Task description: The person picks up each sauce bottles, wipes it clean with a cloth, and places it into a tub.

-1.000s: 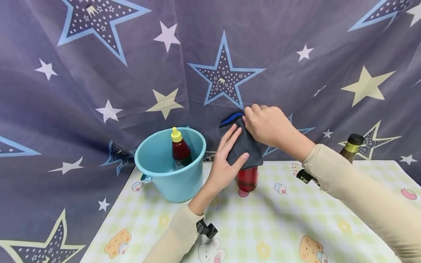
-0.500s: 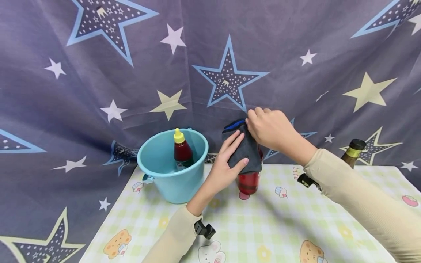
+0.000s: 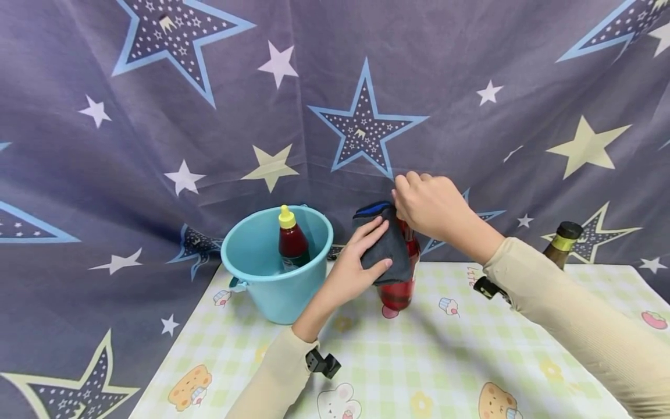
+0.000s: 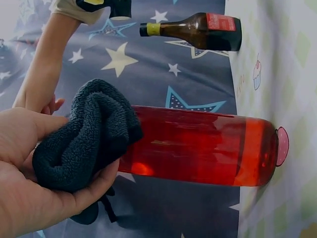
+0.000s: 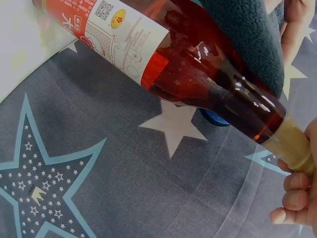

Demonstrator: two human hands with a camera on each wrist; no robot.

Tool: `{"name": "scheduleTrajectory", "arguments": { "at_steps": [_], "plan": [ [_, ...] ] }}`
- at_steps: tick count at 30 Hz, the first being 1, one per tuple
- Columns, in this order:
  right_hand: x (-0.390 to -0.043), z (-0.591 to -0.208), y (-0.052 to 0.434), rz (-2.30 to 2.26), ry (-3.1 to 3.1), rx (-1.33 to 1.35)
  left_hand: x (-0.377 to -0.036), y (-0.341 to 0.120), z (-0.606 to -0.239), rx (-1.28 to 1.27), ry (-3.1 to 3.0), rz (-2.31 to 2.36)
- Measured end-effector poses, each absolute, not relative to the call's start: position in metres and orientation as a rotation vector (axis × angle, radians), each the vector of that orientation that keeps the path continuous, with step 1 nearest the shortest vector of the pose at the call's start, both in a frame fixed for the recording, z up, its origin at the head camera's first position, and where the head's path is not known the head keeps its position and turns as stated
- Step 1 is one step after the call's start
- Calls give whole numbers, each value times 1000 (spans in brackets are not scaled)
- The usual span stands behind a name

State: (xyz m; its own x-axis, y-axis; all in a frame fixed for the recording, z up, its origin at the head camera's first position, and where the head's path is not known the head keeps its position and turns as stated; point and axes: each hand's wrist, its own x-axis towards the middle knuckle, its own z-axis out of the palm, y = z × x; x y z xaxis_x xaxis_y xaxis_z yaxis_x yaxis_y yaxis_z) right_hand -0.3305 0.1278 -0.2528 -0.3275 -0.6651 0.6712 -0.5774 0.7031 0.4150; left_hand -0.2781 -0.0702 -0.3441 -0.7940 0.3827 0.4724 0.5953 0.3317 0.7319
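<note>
A star-printed curtain (image 3: 157,145) is hanging behind the worktop (image 3: 445,361), which is wearing a checked cloth with cartoon prints. A blue bucket (image 3: 272,291) is standing at the worktop's back left, holding a yellow-capped sauce bottle (image 3: 292,241). Just right of the bucket, a red bottle (image 3: 400,291) is standing upright on the worktop. The right hand (image 3: 429,203) is gripping its neck at the top, fingers curled round it. The left hand (image 3: 361,267) is clutching a dark grey cloth (image 3: 384,247) and pressing it against the red bottle's side. A brown bottle (image 3: 560,244) is standing well apart at the far right.
</note>
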Motion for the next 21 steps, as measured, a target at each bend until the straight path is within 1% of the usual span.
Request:
{"name": "scheduleTrajectory", "arguments": {
  "at_steps": [21],
  "plan": [
    [-331, -254, 127, -133, -2024, 937, -281, -77, -344, -842, -2540, -1374]
  ]
}}
